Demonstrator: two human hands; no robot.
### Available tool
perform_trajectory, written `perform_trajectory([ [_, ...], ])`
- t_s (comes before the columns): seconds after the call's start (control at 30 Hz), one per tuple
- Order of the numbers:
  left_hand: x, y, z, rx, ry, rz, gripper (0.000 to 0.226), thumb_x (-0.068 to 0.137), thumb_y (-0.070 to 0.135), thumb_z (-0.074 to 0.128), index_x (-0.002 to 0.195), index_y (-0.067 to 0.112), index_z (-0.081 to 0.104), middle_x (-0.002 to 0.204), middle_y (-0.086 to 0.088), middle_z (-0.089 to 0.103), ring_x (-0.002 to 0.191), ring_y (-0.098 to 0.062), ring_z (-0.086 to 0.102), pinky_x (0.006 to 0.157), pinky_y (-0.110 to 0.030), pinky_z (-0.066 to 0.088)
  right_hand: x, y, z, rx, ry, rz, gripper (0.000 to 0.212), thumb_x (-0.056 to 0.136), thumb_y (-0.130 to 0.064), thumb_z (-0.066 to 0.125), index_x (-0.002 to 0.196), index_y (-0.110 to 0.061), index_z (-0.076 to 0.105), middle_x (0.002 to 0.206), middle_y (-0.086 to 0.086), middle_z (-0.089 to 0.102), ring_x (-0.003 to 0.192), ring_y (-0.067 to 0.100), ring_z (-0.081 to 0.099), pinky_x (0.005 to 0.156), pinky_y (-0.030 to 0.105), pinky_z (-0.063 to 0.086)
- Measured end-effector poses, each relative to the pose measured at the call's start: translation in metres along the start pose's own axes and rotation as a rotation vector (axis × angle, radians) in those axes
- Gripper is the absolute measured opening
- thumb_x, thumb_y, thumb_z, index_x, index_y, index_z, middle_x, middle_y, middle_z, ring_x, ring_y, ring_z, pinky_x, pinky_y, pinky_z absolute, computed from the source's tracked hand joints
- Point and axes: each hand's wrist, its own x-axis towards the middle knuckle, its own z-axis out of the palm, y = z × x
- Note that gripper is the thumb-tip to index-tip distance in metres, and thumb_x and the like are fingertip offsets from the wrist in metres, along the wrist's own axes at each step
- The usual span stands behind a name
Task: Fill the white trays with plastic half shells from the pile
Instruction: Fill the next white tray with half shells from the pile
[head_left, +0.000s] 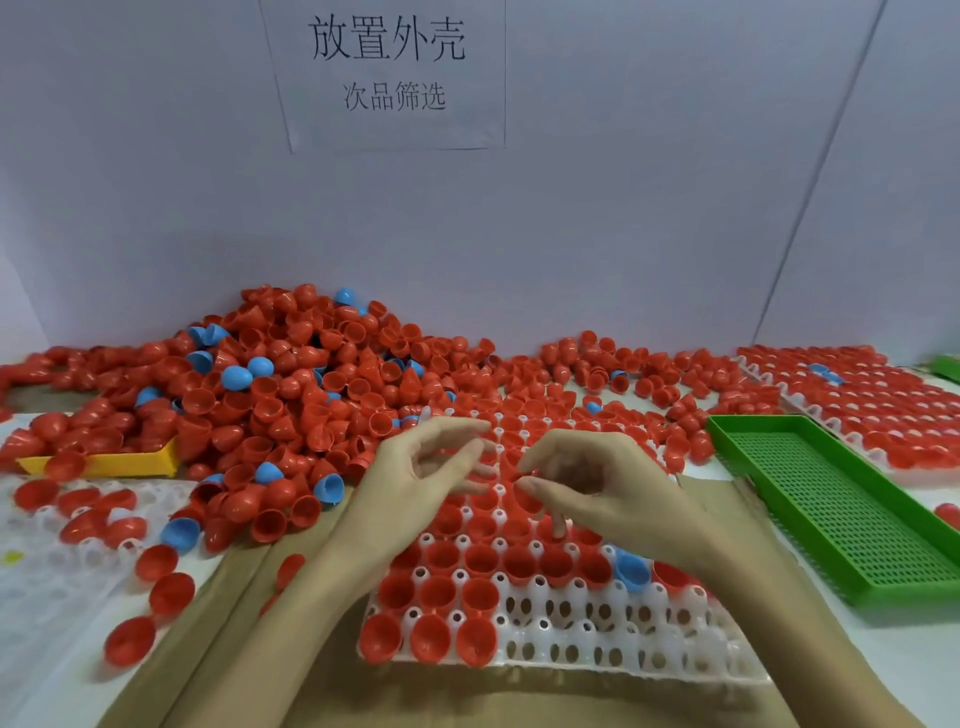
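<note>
A white tray (597, 623) lies at the worktop's near edge, most cups holding red half shells (439, 592), one a blue half shell (631, 569); its near right cups show bare. Over its middle, the left hand (415, 467) hangs with loosely curled fingers, its grip apart and holding nothing. The right hand (587, 478) is blurred; I cannot tell its grip. The pile (291, 384) spreads along the far edge. A green mesh tray (831, 499) sits right, before another filled white tray (857, 400). A yellow tray (104, 462) lies left.
</note>
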Motion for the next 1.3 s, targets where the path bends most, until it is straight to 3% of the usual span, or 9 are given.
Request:
perform_trajectory([
  [0.1, 0.002, 0.001, -0.010, 0.023, 0.043, 0.015, 0.015, 0.098, 0.026, 0.069, 0.110, 0.024, 0.077, 0.107, 0.000, 0.077, 0.093, -0.023, 0.076, 0.079, -0.033, 0.064, -0.016, -0.008, 0.005, 0.033, 0.006, 0.000, 0.006, 0.101, -0.027, 0.072, 0.105, -0.023, 0.074, 0.082, 0.001, 0.077, 0.068, 0.019, 0.075, 0.064, 0.027, 0.061],
  [0.2, 0.000, -0.001, -0.010, 0.057, -0.257, -0.015, 0.036, 0.086, 0.047, 0.081, 0.118, 0.035, 0.071, 0.114, 0.006, 0.073, 0.096, -0.021, 0.076, 0.086, -0.033, 0.063, -0.026, -0.012, 0.014, -0.033, 0.128, 0.015, 0.004, 0.100, -0.025, 0.072, 0.100, -0.024, 0.076, 0.082, -0.002, 0.074, 0.072, 0.021, 0.072, 0.068, 0.041, 0.062],
  [0.3, -0.005, -0.006, 0.006, 0.086, -0.346, 0.003, 0.062, 0.071, 0.044, 0.095, 0.123, 0.037, 0.061, 0.118, 0.015, 0.066, 0.102, -0.019, 0.075, 0.090, -0.031, 0.061, -0.031, -0.014, 0.020, -0.021, 0.228, 0.076, 0.004, 0.099, -0.023, 0.073, 0.096, -0.023, 0.076, 0.080, -0.002, 0.073, 0.071, 0.017, 0.068, 0.067, 0.035, 0.059],
  [0.5, -0.006, -0.005, 0.006, -0.020, -0.307, -0.010, 0.030, 0.092, 0.045, 0.077, 0.119, 0.032, 0.074, 0.119, 0.004, 0.076, 0.111, -0.016, 0.073, 0.107, -0.038, 0.050, -0.042, -0.030, 0.026, -0.223, 0.421, 0.128, 0.004, 0.099, -0.028, 0.072, 0.099, -0.024, 0.072, 0.094, -0.008, 0.066, 0.085, 0.009, 0.064, 0.072, 0.021, 0.052],
  [0.7, -0.005, -0.007, 0.001, -0.228, -0.417, -0.105, 0.028, 0.104, 0.030, 0.063, 0.127, 0.017, 0.073, 0.129, -0.006, 0.072, 0.123, -0.024, 0.067, 0.111, -0.032, 0.048, -0.048, -0.056, 0.017, -0.411, 0.188, 0.005, 0.019, 0.095, -0.012, 0.077, 0.112, -0.022, 0.074, 0.106, -0.013, 0.069, 0.103, -0.004, 0.062, 0.074, 0.001, 0.045],
  [0.83, -0.007, -0.007, 0.003, -0.167, -0.417, -0.125, 0.027, 0.101, 0.034, 0.067, 0.123, 0.021, 0.075, 0.123, -0.003, 0.075, 0.116, -0.022, 0.071, 0.103, -0.031, 0.055, -0.047, -0.049, 0.021, -0.370, 0.174, 0.064, 0.011, 0.093, -0.013, 0.079, 0.102, -0.019, 0.077, 0.092, -0.011, 0.071, 0.088, 0.006, 0.067, 0.075, 0.013, 0.053],
  [0.93, -0.005, -0.007, 0.000, 0.005, -0.279, -0.082, 0.030, 0.097, 0.049, 0.066, 0.117, 0.028, 0.076, 0.111, 0.003, 0.077, 0.100, -0.017, 0.076, 0.094, -0.031, 0.060, -0.050, -0.042, 0.027, -0.292, 0.118, 0.104, 0.011, 0.093, -0.013, 0.079, 0.101, -0.020, 0.078, 0.089, -0.011, 0.073, 0.081, 0.008, 0.070, 0.075, 0.021, 0.058],
  [1.07, 0.003, -0.010, -0.010, 0.061, -0.015, -0.054, 0.028, 0.102, 0.041, 0.059, 0.102, 0.021, 0.079, 0.098, 0.002, 0.077, 0.082, -0.021, 0.075, 0.074, -0.031, 0.062, -0.056, -0.040, 0.027, -0.365, -0.139, 0.161, 0.016, 0.092, -0.016, 0.080, 0.099, -0.030, 0.077, 0.085, -0.021, 0.069, 0.083, -0.005, 0.068, 0.069, 0.007, 0.050],
  [1.3, 0.004, -0.011, -0.020, 0.099, 0.064, -0.039, 0.034, 0.105, 0.040, 0.056, 0.093, 0.018, 0.079, 0.090, 0.001, 0.076, 0.068, -0.016, 0.068, 0.063, -0.032, 0.060, -0.042, -0.046, 0.039, -0.441, -0.315, 0.215, 0.009, 0.091, -0.020, 0.079, 0.100, -0.018, 0.077, 0.078, -0.014, 0.068, 0.065, -0.004, 0.061, 0.060, 0.010, 0.048],
])
